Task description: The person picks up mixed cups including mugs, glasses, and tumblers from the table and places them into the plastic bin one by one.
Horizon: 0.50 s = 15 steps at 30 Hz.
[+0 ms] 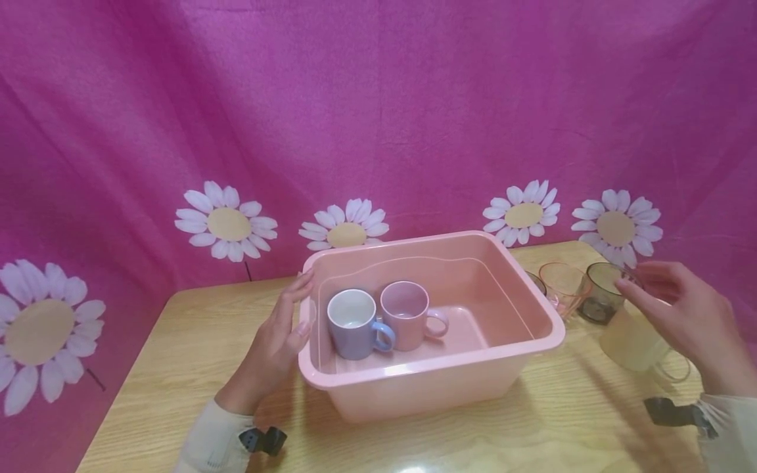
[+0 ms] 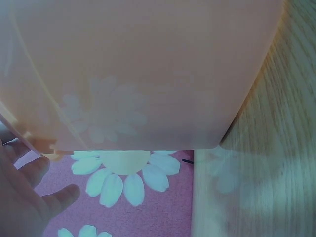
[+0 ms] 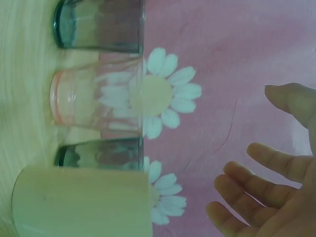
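My left hand rests at the left rim of a pink plastic tub, fingers loosely spread along its edge. Inside the tub, a mug with a white interior and a blue handle stands upright beside a pink mug, both toward the left. Over on the right, my right hand hovers near a pale yellow mug, its fingers spread and holding nothing. In the right wrist view, the fingers are apart from the yellow mug's rim.
Behind the yellow mug, a dark clear glass, an orange-tinted glass and another dark glass stand in a row right of the tub. A magenta curtain with white daisies hangs behind the wooden table.
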{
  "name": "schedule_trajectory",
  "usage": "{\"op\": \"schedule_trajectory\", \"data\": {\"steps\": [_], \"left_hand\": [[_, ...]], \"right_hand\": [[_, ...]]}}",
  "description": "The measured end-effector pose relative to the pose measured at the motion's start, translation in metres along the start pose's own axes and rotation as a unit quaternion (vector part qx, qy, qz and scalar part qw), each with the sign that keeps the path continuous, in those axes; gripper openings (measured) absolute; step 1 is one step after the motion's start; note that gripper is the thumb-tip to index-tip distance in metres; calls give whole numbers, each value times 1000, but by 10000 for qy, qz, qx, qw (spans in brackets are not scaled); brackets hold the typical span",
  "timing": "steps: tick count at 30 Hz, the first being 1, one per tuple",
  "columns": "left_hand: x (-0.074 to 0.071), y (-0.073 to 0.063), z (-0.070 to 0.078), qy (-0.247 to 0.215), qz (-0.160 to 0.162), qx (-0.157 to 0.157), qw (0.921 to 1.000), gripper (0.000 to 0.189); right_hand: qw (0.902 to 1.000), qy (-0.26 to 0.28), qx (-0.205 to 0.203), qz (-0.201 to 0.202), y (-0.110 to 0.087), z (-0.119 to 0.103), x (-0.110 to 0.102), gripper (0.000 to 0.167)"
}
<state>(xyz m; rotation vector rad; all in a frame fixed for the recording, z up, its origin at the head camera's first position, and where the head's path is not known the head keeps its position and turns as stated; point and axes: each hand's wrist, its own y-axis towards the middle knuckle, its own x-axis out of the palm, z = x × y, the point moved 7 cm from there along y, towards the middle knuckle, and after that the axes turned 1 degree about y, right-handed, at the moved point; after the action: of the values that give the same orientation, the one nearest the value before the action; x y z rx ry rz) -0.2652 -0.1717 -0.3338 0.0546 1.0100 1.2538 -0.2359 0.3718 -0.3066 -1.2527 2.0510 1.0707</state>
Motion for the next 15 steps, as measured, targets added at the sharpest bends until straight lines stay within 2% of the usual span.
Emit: {"op": "schedule_trajectory", "data": {"steps": [10, 15], "left_hand": [[2, -1, -1, -70, -6, -57, 10000, 51], [0, 0, 1, -1, 29, -29, 10000, 51]], "right_hand": [[9997, 131, 217, -67, -10, 33, -4, 65], [9993, 320, 160, 68, -11, 42, -5, 63]]}}
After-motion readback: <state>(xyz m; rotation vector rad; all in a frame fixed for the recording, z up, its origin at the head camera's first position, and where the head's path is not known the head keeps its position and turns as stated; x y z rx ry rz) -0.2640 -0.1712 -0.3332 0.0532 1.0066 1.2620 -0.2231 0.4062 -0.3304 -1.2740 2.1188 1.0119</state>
